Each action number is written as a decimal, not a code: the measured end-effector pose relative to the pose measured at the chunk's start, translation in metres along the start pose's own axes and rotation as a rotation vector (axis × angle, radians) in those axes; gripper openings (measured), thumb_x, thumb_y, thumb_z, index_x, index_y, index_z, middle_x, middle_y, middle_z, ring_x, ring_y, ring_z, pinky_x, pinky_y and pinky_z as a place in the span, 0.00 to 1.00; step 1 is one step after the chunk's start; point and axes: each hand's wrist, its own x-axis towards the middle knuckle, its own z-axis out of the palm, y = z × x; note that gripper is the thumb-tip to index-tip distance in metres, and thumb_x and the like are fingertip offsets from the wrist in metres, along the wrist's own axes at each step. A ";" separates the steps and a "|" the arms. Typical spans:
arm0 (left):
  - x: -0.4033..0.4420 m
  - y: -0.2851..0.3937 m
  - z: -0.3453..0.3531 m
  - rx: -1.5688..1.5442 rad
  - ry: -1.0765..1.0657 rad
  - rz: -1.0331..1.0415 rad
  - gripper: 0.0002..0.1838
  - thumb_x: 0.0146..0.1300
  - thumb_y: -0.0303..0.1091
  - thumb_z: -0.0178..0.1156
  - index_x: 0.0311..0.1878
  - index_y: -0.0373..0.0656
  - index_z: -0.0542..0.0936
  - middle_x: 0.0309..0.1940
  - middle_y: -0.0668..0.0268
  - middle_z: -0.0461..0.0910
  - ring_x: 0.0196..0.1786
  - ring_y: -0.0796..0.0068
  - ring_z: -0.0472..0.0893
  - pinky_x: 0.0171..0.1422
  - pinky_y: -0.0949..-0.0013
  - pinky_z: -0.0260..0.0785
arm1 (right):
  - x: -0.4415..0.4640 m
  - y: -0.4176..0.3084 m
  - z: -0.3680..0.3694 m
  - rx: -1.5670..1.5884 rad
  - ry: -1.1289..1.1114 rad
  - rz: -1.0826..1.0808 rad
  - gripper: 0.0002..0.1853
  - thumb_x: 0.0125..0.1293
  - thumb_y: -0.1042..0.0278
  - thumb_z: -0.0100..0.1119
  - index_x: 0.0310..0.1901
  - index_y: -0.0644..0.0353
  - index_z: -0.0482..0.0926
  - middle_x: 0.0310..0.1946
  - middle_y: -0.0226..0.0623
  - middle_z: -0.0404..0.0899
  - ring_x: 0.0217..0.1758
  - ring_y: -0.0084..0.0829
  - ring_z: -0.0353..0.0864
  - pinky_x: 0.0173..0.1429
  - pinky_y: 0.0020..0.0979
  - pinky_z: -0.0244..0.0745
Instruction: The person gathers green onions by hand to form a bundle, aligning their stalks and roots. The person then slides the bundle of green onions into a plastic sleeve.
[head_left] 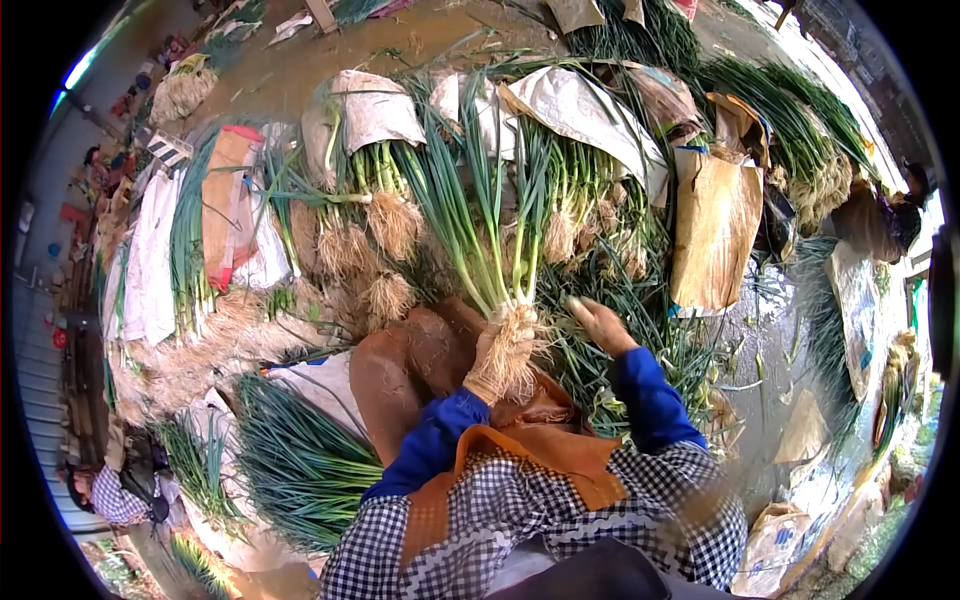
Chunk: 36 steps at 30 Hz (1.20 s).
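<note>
My left hand point(486, 372) is closed around the root end of a bunch of green onions point(505, 255). Pale, stringy roots point(516, 350) hang over its fingers and hide part of them, while the long leaves point away from me. To the right of the bunch, my right hand point(603, 327) is apart from it, fingers stretched forward with nothing visible in them. It hovers over a heap of loose green leaves point(610, 385).
More green onions point(385, 190) lie ahead, partly under pale sacks point(375, 108). A brown sack point(715, 230) is at right. A leafy pile point(300, 455) lies at left, below a row of roots point(220, 345). Another person point(118, 495) is at far left.
</note>
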 end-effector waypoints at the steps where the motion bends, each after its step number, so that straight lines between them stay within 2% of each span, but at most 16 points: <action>1: 0.002 -0.001 -0.001 0.004 0.016 0.023 0.20 0.68 0.42 0.48 0.54 0.36 0.69 0.34 0.63 0.71 0.26 0.78 0.72 0.23 0.77 0.67 | 0.001 -0.003 -0.002 -0.006 0.002 -0.005 0.42 0.64 0.31 0.34 0.65 0.63 0.59 0.64 0.45 0.63 0.68 0.39 0.59 0.67 0.43 0.60; 7: -0.008 0.001 0.004 -0.054 -0.171 -0.186 0.18 0.68 0.42 0.47 0.51 0.37 0.70 0.28 0.68 0.71 0.22 0.80 0.70 0.19 0.77 0.65 | 0.094 0.018 0.057 1.108 -0.238 -0.193 0.25 0.65 0.49 0.51 0.54 0.62 0.72 0.45 0.38 0.78 0.47 0.33 0.76 0.49 0.36 0.75; 9: -0.013 -0.003 0.007 0.141 0.172 0.024 0.16 0.67 0.43 0.48 0.46 0.38 0.71 0.32 0.66 0.71 0.18 0.80 0.68 0.15 0.77 0.61 | 0.103 0.048 0.050 0.317 -0.060 -0.666 0.14 0.63 0.64 0.55 0.47 0.61 0.77 0.37 0.35 0.80 0.38 0.27 0.78 0.45 0.32 0.76; 10: -0.009 0.000 -0.001 0.168 0.120 0.045 0.15 0.67 0.42 0.48 0.46 0.38 0.71 0.32 0.66 0.71 0.20 0.80 0.70 0.17 0.77 0.63 | 0.129 0.091 0.040 0.324 -0.330 -0.616 0.12 0.59 0.72 0.58 0.46 0.60 0.77 0.42 0.32 0.79 0.41 0.27 0.77 0.40 0.30 0.75; 11: -0.005 0.003 -0.009 0.191 0.074 0.074 0.14 0.67 0.40 0.49 0.46 0.38 0.71 0.32 0.65 0.72 0.23 0.79 0.71 0.20 0.77 0.65 | 0.144 0.125 0.030 -0.029 -0.121 -0.219 0.11 0.59 0.69 0.57 0.44 0.60 0.77 0.45 0.40 0.78 0.45 0.33 0.77 0.45 0.36 0.73; 12: -0.005 0.002 -0.013 0.282 0.139 0.166 0.13 0.67 0.38 0.49 0.46 0.38 0.71 0.32 0.64 0.72 0.27 0.78 0.72 0.26 0.76 0.68 | 0.096 0.106 0.025 -0.844 -0.065 -0.714 0.17 0.59 0.64 0.55 0.48 0.63 0.75 0.46 0.47 0.77 0.48 0.39 0.77 0.49 0.37 0.72; 16: -0.005 0.006 -0.007 0.084 0.024 0.008 0.13 0.66 0.38 0.52 0.46 0.38 0.72 0.33 0.63 0.75 0.26 0.77 0.72 0.27 0.76 0.67 | 0.045 0.084 -0.003 -1.616 -0.312 0.397 0.21 0.58 0.51 0.56 0.50 0.52 0.77 0.41 0.41 0.80 0.48 0.41 0.79 0.47 0.44 0.73; 21: -0.005 0.003 -0.005 0.041 0.041 0.004 0.16 0.66 0.40 0.52 0.46 0.35 0.71 0.34 0.62 0.73 0.26 0.77 0.72 0.25 0.78 0.67 | 0.067 0.024 0.004 -0.790 0.470 -0.697 0.29 0.59 0.55 0.59 0.59 0.56 0.66 0.53 0.45 0.73 0.56 0.38 0.74 0.55 0.42 0.72; 24: -0.007 0.007 -0.004 0.095 0.066 0.023 0.17 0.67 0.42 0.50 0.47 0.35 0.72 0.35 0.61 0.73 0.25 0.77 0.71 0.23 0.77 0.66 | 0.109 0.016 0.041 -0.007 -0.009 -0.635 0.32 0.57 0.66 0.63 0.63 0.58 0.62 0.58 0.43 0.68 0.58 0.34 0.70 0.62 0.37 0.66; 27: -0.012 0.012 0.008 0.050 -0.018 0.010 0.17 0.67 0.40 0.49 0.51 0.37 0.71 0.36 0.61 0.73 0.25 0.76 0.71 0.24 0.75 0.67 | 0.099 0.020 0.050 -0.291 -0.216 -0.691 0.27 0.61 0.54 0.57 0.58 0.61 0.68 0.57 0.40 0.69 0.61 0.37 0.67 0.64 0.36 0.62; 29: -0.010 0.015 0.011 0.002 -0.061 0.030 0.17 0.67 0.38 0.48 0.53 0.38 0.70 0.37 0.61 0.72 0.27 0.75 0.71 0.25 0.74 0.69 | 0.112 0.060 0.031 -1.079 -0.045 -0.926 0.20 0.61 0.56 0.55 0.51 0.58 0.74 0.48 0.44 0.75 0.51 0.43 0.74 0.56 0.38 0.68; 32: -0.003 0.024 -0.015 -0.037 -0.151 -0.113 0.18 0.67 0.41 0.49 0.52 0.37 0.71 0.39 0.60 0.74 0.24 0.78 0.71 0.21 0.76 0.67 | 0.032 0.057 0.017 -1.240 -0.205 -0.709 0.15 0.59 0.58 0.51 0.45 0.55 0.77 0.40 0.43 0.78 0.40 0.47 0.75 0.46 0.40 0.71; 33: -0.013 0.024 -0.020 -0.058 -0.172 -0.144 0.19 0.67 0.42 0.49 0.52 0.37 0.71 0.39 0.60 0.75 0.23 0.78 0.71 0.20 0.77 0.67 | 0.011 0.040 0.018 -1.678 -0.519 -0.339 0.16 0.58 0.58 0.51 0.45 0.55 0.78 0.41 0.40 0.79 0.42 0.43 0.78 0.46 0.39 0.72; 34: -0.019 0.020 -0.008 -0.003 -0.069 -0.056 0.19 0.67 0.42 0.49 0.52 0.36 0.71 0.40 0.58 0.75 0.24 0.78 0.73 0.21 0.77 0.68 | 0.016 0.102 -0.033 -1.423 -0.522 -0.752 0.15 0.59 0.59 0.50 0.44 0.53 0.79 0.40 0.37 0.80 0.42 0.38 0.80 0.41 0.37 0.75; 35: -0.020 0.017 0.003 0.058 0.022 0.017 0.20 0.67 0.42 0.49 0.52 0.35 0.71 0.41 0.57 0.75 0.25 0.77 0.74 0.21 0.77 0.69 | 0.001 0.087 -0.035 -1.732 -0.464 -0.055 0.13 0.61 0.63 0.50 0.42 0.54 0.81 0.42 0.34 0.81 0.43 0.35 0.81 0.39 0.33 0.76; 36: -0.022 0.012 -0.001 0.030 0.060 0.034 0.20 0.67 0.42 0.50 0.52 0.34 0.70 0.41 0.56 0.75 0.27 0.77 0.76 0.22 0.76 0.71 | -0.009 0.066 -0.027 -1.770 -0.385 0.009 0.11 0.61 0.64 0.51 0.41 0.55 0.81 0.40 0.34 0.81 0.42 0.34 0.81 0.38 0.31 0.76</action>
